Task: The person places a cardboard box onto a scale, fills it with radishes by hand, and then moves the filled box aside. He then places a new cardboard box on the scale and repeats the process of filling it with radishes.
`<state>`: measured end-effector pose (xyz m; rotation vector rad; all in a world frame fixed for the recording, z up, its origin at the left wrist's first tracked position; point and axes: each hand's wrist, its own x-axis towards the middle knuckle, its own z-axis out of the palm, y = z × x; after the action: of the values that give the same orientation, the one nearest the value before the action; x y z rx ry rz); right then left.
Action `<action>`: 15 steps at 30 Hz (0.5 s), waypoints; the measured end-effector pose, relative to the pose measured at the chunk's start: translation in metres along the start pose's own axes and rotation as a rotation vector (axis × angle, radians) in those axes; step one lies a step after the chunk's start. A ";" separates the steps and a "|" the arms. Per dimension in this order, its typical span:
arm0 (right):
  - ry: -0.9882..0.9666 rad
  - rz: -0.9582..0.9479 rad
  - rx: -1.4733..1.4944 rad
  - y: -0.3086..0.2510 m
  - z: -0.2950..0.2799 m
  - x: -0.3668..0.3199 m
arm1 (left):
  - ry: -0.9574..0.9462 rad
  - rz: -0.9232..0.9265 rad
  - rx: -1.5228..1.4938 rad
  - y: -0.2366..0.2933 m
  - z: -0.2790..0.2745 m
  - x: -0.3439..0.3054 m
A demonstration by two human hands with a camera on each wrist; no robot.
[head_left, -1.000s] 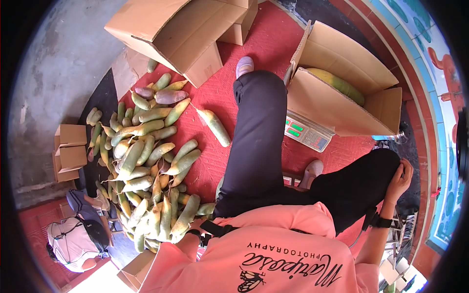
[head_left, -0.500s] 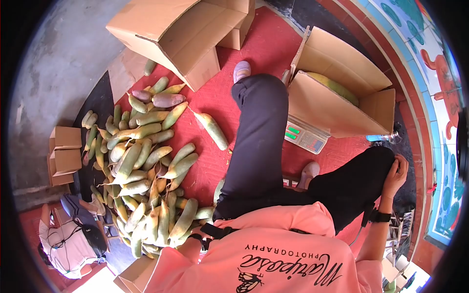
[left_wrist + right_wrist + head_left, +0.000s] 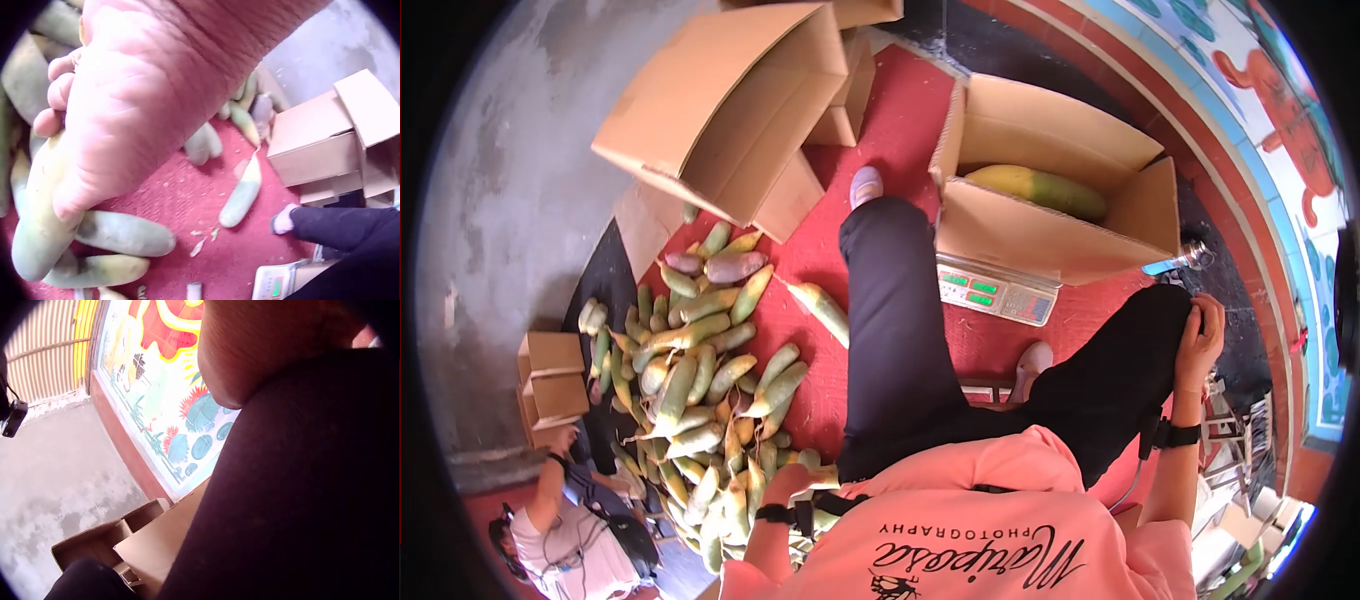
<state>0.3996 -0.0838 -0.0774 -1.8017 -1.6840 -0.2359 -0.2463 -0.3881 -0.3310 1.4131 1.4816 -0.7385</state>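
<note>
My left hand (image 3: 125,94) grips a green radish (image 3: 40,219) with a yellowish upper part, fingers curled over one side and thumb on the other. In the head view this hand (image 3: 798,480) is low at the right edge of a large radish heap (image 3: 700,400), beside my thigh. Two more radishes lie just under the held one in the left wrist view. My right hand (image 3: 1200,338) rests on my right knee, its fingers relaxed and holding nothing; the right wrist view shows only part of it (image 3: 225,381) against the dark trouser leg.
An upright carton (image 3: 1000,235) with a large yellow-green radish (image 3: 1040,190) inside stands on a digital scale (image 3: 995,290). Another carton (image 3: 640,110) lies on its side, far left. One radish (image 3: 820,312) lies apart on the red carpet (image 3: 800,225). Another person (image 3: 575,540) sits lower left, near small cartons (image 3: 555,385).
The head view has shifted, showing more of the carton's inside. My left forearm has come forward at the heap's edge. The other person's arm now reaches toward the small cartons. My right hand stays on the knee.
</note>
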 end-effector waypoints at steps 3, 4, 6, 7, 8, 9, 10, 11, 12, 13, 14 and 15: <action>0.036 0.045 0.052 -0.004 -0.001 -0.001 | 0.355 -0.257 -0.121 0.027 -0.089 -0.052; 0.040 0.051 0.067 -0.003 -0.001 -0.001 | 0.469 -0.372 -0.215 0.044 -0.125 -0.071; 0.078 0.044 0.075 0.000 -0.001 -0.002 | 0.774 -0.432 -0.239 0.069 -0.180 -0.097; 0.068 0.058 0.087 -0.002 -0.002 -0.002 | 0.849 -0.402 -0.347 0.065 -0.202 -0.102; 0.058 0.070 0.099 -0.002 -0.003 -0.001 | 0.922 -0.369 -0.460 0.065 -0.224 -0.107; 0.049 0.087 0.131 0.001 -0.003 -0.001 | 1.087 -0.246 -0.503 0.073 -0.240 -0.110; 0.061 0.098 0.128 0.002 -0.004 -0.002 | 1.245 -0.118 -0.542 0.085 -0.261 -0.117; 0.064 0.094 0.140 0.002 -0.005 -0.002 | 1.251 -0.066 -0.600 0.106 -0.284 -0.127; 0.067 0.088 0.152 0.002 -0.006 -0.003 | 1.256 -0.016 -0.660 0.132 -0.306 -0.139; 0.065 0.107 0.145 -0.001 -0.007 -0.002 | 1.258 -0.005 -0.652 0.161 -0.327 -0.149; 0.061 0.124 0.139 -0.002 -0.008 -0.002 | 1.223 0.166 -0.856 0.191 -0.347 -0.159; 0.065 0.130 0.161 -0.001 -0.009 -0.002 | 1.171 0.338 -1.058 0.215 -0.361 -0.161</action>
<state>0.4011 -0.0909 -0.0716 -1.7564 -1.4911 -0.0984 -0.1289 -0.0971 -0.0080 1.1199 1.8780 1.1789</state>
